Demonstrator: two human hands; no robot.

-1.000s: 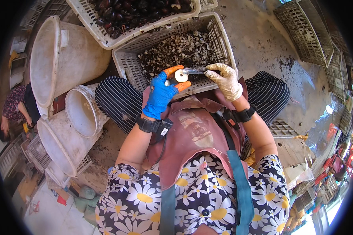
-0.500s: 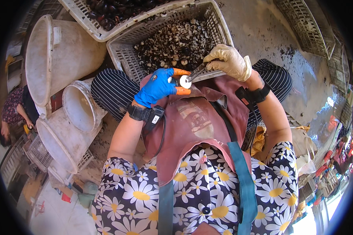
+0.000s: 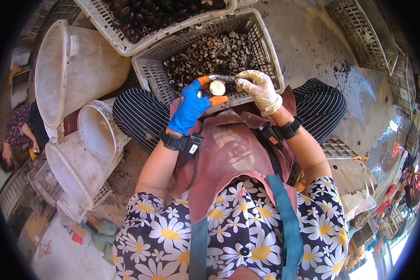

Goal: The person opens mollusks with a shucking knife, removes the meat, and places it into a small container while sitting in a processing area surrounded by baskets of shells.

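Peeled white nut (image 3: 217,87) sat pinched between the orange fingertips of the left hand (image 3: 191,105), in its blue glove, just above the rim of the grey crate (image 3: 147,65) of dark peelings. Half a second before, both hands had worked lower, close to the apron (image 3: 228,149); by now they had lifted forward over the crate. The right hand (image 3: 259,88), in a pale glove, had its fingers curled tight round a small knife (image 3: 221,78), blade lying across the top of the nut. More white flesh showed than earlier, so I judged the paring nearly finished. White buckets (image 3: 70,70) stood to the left.
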